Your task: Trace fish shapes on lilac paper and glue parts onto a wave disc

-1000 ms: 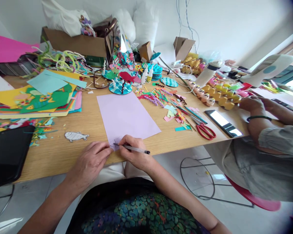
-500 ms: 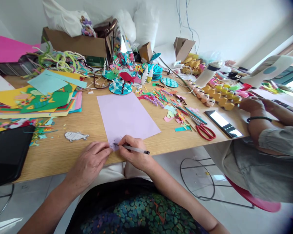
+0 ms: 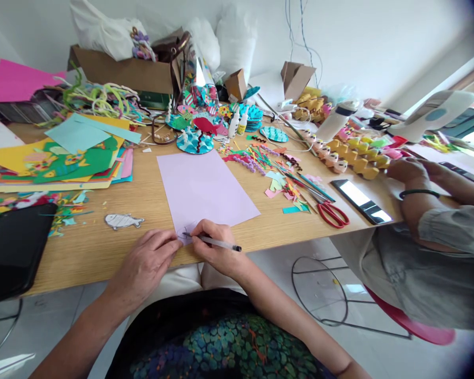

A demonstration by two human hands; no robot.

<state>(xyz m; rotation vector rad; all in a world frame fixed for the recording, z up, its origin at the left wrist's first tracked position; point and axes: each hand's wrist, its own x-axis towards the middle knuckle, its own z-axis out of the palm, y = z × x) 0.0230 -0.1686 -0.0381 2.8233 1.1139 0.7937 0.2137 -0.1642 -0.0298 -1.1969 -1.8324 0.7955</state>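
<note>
A sheet of lilac paper [image 3: 205,184] lies on the wooden table, its near corner marked with a few dark pen lines. My right hand [image 3: 217,245] is closed around a pen [image 3: 221,242] whose tip touches that corner. Beside it, my left hand [image 3: 150,258] rests at the paper's corner and table edge, fingers pressed together; whether they pinch the paper is hard to see. Left of the paper lies a cut-out fish [image 3: 124,221] with drawn lines.
Colored paper [image 3: 59,158] and a black phone [image 3: 16,252] are at left. Fish decorations [image 3: 195,139] stand behind the sheet. Paper scraps, red scissors [image 3: 333,214] and another phone [image 3: 361,201] lie at right, near another person's hands [image 3: 408,171].
</note>
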